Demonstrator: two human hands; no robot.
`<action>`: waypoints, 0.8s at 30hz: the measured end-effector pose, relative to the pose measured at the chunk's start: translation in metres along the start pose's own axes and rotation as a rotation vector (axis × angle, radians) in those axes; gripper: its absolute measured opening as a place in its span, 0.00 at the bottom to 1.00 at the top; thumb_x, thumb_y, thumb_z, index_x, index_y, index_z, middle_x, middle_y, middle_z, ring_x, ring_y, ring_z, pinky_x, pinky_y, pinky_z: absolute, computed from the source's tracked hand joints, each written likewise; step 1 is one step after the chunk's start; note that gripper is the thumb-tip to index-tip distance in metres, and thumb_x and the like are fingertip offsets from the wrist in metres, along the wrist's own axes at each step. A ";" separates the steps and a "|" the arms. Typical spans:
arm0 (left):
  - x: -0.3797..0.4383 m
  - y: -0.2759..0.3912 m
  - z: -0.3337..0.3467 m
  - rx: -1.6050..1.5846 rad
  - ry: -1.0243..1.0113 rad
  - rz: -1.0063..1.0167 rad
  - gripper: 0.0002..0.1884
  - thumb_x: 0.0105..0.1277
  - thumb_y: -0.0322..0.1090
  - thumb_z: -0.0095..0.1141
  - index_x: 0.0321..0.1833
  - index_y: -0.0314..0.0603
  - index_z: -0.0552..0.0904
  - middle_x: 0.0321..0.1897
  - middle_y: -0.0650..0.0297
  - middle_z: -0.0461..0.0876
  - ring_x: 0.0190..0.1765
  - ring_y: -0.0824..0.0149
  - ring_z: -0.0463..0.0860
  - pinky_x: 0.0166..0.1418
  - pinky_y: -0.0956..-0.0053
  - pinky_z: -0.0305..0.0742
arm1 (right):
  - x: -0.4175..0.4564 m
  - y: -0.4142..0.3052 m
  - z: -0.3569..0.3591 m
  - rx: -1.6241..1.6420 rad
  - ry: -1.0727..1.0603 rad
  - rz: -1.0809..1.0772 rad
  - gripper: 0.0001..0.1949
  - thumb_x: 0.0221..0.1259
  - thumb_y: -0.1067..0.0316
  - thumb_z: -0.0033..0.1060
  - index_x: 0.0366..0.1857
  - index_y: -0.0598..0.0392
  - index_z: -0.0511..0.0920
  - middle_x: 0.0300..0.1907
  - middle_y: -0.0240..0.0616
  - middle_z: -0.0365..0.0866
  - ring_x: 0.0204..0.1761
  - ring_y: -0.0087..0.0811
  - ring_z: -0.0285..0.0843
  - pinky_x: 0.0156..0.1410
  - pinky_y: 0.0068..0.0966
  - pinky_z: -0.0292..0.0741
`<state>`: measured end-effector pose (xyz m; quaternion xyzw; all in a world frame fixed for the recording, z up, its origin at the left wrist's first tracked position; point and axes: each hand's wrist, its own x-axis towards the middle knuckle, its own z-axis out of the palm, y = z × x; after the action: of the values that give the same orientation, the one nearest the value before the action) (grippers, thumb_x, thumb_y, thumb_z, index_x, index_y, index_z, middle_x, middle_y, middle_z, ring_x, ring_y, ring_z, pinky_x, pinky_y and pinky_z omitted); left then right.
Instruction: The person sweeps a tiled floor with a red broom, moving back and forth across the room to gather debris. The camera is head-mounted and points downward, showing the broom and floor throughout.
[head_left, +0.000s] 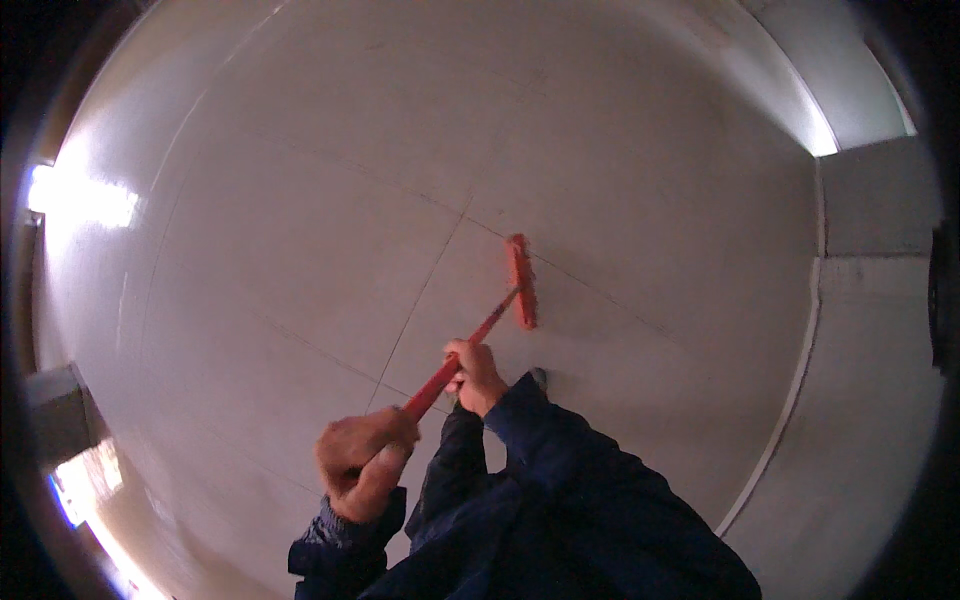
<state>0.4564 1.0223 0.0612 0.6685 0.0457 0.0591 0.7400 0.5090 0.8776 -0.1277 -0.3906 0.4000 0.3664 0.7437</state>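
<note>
A red push broom slants across the middle of the view. Its long narrow head (523, 281) rests on the pale floor, close to a thin joint line, and its bristles are hard to make out. My left hand (367, 457) is wrapped around the upper end of the red handle (433, 391). Farther down the same handle, my right hand (476, 375) grips it with curled fingers. Both forearms are in dark blue sleeves. The tip of one shoe (538, 377) shows beside my right sleeve.
Thin joint lines cross the smooth floor (337, 225). A wall (870, 360) with a pale strip at its base runs along the right. At the far left stands a grey block-like structure (56, 412), between bright openings (82, 199) that throw glare on the floor.
</note>
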 end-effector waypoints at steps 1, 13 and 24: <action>0.005 -0.005 0.007 -0.001 -0.027 -0.029 0.11 0.55 0.33 0.52 0.18 0.35 0.76 0.16 0.53 0.74 0.20 0.60 0.77 0.27 0.68 0.73 | 0.007 -0.001 -0.010 0.004 0.048 -0.002 0.10 0.53 0.65 0.53 0.18 0.48 0.65 0.18 0.31 0.65 0.12 0.22 0.54 0.18 0.23 0.54; 0.025 -0.017 0.053 0.438 -0.400 0.475 0.09 0.50 0.30 0.56 0.16 0.45 0.72 0.11 0.64 0.67 0.15 0.67 0.69 0.22 0.73 0.63 | 0.060 -0.026 0.074 0.045 -0.569 0.052 0.11 0.56 0.64 0.54 0.17 0.49 0.67 0.13 0.30 0.64 0.15 0.24 0.60 0.22 0.25 0.61; 0.002 0.038 0.063 0.363 -0.209 0.224 0.12 0.59 0.35 0.55 0.19 0.40 0.73 0.14 0.60 0.73 0.18 0.64 0.73 0.27 0.70 0.73 | -0.028 -0.051 0.012 0.051 -0.155 -0.049 0.08 0.51 0.66 0.55 0.20 0.51 0.69 0.18 0.31 0.66 0.18 0.24 0.60 0.22 0.24 0.57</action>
<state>0.4665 0.9642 0.1053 0.7938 -0.0958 0.0621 0.5974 0.5448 0.8602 -0.0840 -0.3515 0.3407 0.3670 0.7910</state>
